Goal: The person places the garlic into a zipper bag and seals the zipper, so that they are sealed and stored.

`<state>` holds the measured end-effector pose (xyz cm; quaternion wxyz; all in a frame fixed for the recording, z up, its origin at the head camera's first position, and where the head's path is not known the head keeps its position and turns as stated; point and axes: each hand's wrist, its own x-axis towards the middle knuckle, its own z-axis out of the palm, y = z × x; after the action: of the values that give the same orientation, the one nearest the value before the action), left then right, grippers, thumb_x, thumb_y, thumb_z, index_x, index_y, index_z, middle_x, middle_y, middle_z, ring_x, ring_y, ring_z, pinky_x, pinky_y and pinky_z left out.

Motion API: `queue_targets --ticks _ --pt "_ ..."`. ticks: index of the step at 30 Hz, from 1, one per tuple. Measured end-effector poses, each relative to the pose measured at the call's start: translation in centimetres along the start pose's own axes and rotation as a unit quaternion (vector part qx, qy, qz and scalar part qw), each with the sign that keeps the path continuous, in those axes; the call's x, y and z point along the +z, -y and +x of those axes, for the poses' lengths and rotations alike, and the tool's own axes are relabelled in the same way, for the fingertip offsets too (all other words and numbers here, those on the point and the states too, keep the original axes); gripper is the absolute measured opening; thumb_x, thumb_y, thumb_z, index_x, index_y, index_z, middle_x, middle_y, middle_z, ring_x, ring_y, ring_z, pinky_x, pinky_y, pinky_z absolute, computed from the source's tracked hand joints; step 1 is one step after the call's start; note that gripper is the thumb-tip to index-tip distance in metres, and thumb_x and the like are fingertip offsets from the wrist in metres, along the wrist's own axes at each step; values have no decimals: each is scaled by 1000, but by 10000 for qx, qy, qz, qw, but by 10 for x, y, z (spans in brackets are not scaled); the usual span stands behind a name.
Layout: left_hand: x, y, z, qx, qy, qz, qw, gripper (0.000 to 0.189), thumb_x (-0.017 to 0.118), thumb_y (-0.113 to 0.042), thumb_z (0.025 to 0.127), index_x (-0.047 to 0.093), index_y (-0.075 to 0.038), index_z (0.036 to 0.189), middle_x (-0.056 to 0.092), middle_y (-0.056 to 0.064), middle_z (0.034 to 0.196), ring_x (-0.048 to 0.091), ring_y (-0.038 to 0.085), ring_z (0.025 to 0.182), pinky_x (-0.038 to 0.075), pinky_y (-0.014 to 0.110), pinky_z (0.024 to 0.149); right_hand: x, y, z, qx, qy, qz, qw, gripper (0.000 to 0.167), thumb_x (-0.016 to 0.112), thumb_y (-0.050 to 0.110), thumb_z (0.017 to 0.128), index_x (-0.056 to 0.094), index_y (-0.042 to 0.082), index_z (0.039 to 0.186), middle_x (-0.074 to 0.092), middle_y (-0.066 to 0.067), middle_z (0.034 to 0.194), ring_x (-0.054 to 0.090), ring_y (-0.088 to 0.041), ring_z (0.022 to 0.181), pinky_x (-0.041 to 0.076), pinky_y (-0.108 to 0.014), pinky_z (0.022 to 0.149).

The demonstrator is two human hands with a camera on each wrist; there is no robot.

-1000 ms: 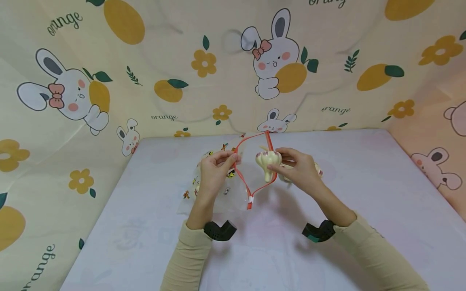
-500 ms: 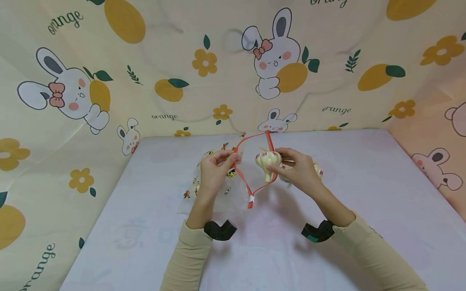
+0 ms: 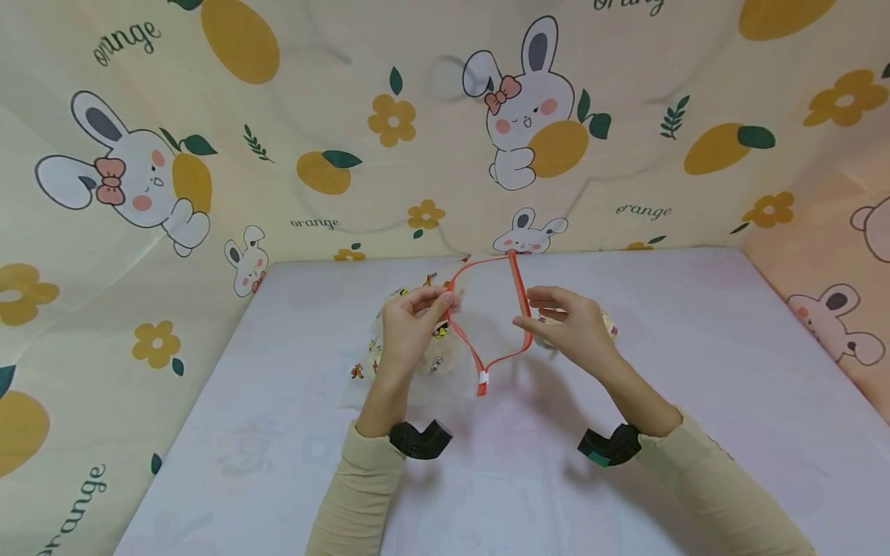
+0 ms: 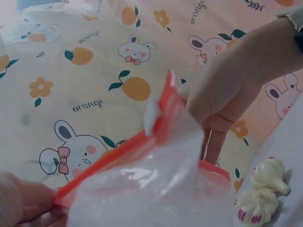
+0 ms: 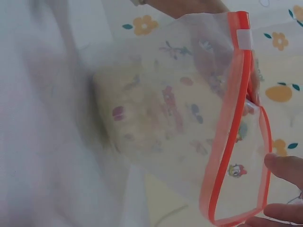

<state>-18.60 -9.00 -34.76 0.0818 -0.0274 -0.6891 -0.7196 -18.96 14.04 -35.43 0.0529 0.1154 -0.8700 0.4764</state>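
Red-rimmed plastic bag (image 5: 223, 132) gapes, garlic (image 5: 132, 109) inside.

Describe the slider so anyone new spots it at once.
Over the table, find the bag, its mouth open between left hand and right hand. In the head view, follow its red rim down to the near corner. The slider is the small white piece there, set apart by colour from the red around it.

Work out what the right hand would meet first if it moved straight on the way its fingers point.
The right hand would probably meet the near red rim of the plastic bag first; depth is unclear, so they may be touching. Across the opening is the left hand.
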Motion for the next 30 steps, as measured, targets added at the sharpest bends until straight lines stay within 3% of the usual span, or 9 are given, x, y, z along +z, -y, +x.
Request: queue_targets --ticks 5,10,13,17,30 --pt "0 0 0 -33 31 -112 9999 17 67 -4 89 68 9 99 75 2 81 70 1 71 60 16 73 -4 -4 -2 2 -107 80 9999 45 77 21 82 63 2 121 69 -20 119 68 -32 108 56 -30 93" --pt "0 0 0 -103 7 -4 9999 17 67 -5 88 69 8 99 76 7 84 69 1 71 59 15 73 -8 -8 -5 -75 -122 161 9998 42 75 21 85 63 2 121 68 -19 118 67 -33 108 56 -26 92" --pt "1 -1 0 -168 3 45 9998 17 67 -6 88 69 7 100 76 8 85 69 0 71 59 15 73 -10 -11 -5 -234 -134 254 9993 42 74 18 85 63 0 120 68 -20 117 70 -11 100 56 -19 89" --pt "1 -1 -1 -185 8 33 9998 17 67 -6 89 69 7 100 75 7 85 69 0 72 59 16 74 -12 -16 -6 -386 -121 316 9987 39 73 15 85 63 -1 119 69 -21 115 58 19 87 53 -5 82" --pt "2 -1 -2 -174 46 136 9997 17 67 -7 89 69 6 100 75 17 91 70 1 73 60 17 75 -22 -35 -6 -377 24 368 9986 36 71 16 87 64 -1 118 68 -25 115 58 20 88 51 -2 80"
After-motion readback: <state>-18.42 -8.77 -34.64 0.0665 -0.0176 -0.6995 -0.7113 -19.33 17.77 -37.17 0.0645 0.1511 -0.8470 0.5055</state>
